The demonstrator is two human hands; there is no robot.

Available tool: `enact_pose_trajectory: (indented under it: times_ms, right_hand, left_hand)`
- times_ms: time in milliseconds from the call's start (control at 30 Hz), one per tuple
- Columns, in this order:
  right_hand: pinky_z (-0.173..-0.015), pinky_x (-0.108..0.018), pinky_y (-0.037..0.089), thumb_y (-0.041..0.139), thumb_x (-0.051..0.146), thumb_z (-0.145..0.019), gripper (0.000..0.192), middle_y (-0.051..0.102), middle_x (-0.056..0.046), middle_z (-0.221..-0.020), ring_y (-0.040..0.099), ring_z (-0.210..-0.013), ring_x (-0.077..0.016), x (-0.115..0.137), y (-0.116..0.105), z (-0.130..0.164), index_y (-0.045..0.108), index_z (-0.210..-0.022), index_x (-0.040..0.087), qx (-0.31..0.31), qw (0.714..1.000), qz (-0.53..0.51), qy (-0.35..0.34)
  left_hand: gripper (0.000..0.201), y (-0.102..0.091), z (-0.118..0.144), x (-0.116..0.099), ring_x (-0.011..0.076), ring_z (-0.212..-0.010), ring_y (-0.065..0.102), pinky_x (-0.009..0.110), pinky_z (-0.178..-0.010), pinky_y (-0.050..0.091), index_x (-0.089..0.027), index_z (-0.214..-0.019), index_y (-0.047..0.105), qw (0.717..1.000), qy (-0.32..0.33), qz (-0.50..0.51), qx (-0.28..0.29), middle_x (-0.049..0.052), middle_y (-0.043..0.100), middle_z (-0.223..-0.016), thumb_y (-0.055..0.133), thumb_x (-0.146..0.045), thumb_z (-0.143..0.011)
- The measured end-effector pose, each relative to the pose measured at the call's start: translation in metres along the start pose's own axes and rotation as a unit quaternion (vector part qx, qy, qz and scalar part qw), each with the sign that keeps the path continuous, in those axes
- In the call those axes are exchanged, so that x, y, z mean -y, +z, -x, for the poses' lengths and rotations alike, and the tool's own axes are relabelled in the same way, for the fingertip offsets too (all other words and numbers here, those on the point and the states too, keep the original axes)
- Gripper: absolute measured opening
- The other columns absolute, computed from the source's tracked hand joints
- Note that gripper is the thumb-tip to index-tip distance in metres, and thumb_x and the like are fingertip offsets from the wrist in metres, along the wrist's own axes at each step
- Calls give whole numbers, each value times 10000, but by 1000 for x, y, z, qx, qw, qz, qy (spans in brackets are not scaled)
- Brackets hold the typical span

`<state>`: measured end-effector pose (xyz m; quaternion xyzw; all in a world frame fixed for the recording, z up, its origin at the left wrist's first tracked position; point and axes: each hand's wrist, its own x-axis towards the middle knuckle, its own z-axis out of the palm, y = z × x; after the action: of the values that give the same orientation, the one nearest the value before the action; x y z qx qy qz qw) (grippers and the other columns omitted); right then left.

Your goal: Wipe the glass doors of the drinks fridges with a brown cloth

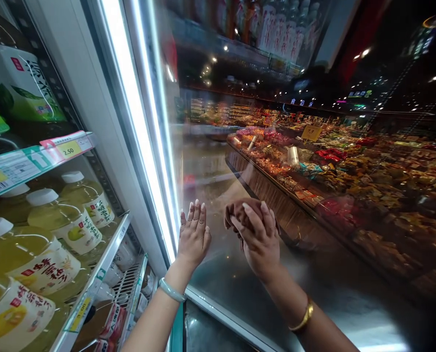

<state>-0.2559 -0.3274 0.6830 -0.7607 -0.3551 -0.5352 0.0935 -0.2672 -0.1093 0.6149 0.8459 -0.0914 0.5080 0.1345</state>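
A glass cooler door [218,274] stands in front of me, mirroring shelves and lights. My left hand [195,232] lies flat near the door's lit inner edge, fingers stretched upward and holding nothing. A pale green bangle [171,290] circles that wrist. To its right, my right hand [261,234] presses a bunched brown cloth [252,208] against the glass, its fingers spread over the cloth. On that wrist is a gold bracelet [303,316]. Part of the cloth is hidden under the fingers.
At left, cooler shelves [111,249] hold several bottles of yellow drink [69,212] behind price tags [67,149]. A bright light strip [130,98] runs up the cooler frame. Through the glass, a long wood-sided display bin [272,188] holds many packaged goods.
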Motion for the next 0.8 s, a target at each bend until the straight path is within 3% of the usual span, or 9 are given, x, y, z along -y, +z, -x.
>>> enact_pose_trajectory:
  times_ms: [133,233,300,400,467,567,700,800]
  right_hand:
    - [-1351,-494,256,675,220,-953,437,510,31,-1624,121,-1665,-247,11,11,-16,663,-1369,353,-1,1000,10,-23]
    - [-1316,-447,329,671,211,-956,399,556,37,-1587,242,-1634,-227,12,20,9,682,-1338,328,24,997,-11,-74]
    - [-1288,-434,374,665,184,-951,354,588,42,-1556,325,-1601,-217,5,12,37,715,-1272,327,30,996,-24,-85]
    - [-1296,-410,362,667,183,-949,333,624,72,-1508,330,-1598,-203,-7,-13,64,738,-1219,365,32,998,-10,-47]
    - [-1318,-428,326,702,197,-931,381,623,66,-1500,287,-1617,-217,-10,-25,61,726,-1250,405,24,999,28,0]
    - [-1336,-494,279,728,225,-909,436,601,38,-1514,224,-1638,-259,-3,-22,41,707,-1291,434,0,997,72,40]
    - [-1317,-444,321,754,263,-892,386,598,82,-1524,310,-1600,-225,3,-9,50,725,-1235,439,14,998,54,-13]
    - [-1308,-389,339,713,221,-910,304,651,113,-1456,368,-1568,-177,-7,-26,86,756,-1131,424,30,999,27,-28]
  left_hand:
    - [747,6,-3,-8,224,-1644,113,461,-1360,35,-204,-1698,115,1000,13,10,5,106,195,-1750,449,-182,-1030]
    - [759,12,0,-16,218,-1643,95,466,-1361,32,-194,-1699,99,1000,18,21,3,116,206,-1745,460,-180,-1031]
    - [771,14,4,-22,221,-1644,85,465,-1361,25,-181,-1699,92,999,21,25,1,123,187,-1746,468,-172,-1025]
    - [777,16,8,-33,229,-1645,81,454,-1362,19,-165,-1697,106,998,46,31,0,116,142,-1752,473,-159,-1012]
    - [773,16,7,-40,231,-1646,70,451,-1363,16,-160,-1696,114,997,61,39,-3,108,121,-1755,472,-160,-1010]
    - [766,17,3,-49,231,-1645,74,459,-1363,21,-170,-1696,115,997,63,49,-13,95,104,-1755,458,-154,-1011]
    - [776,17,5,-57,241,-1646,72,466,-1363,32,-146,-1695,103,995,67,74,-17,105,81,-1755,462,-162,-1008]
    - [791,17,13,-64,245,-1648,71,461,-1364,31,-133,-1693,108,994,70,80,4,106,83,-1760,475,-133,-993]
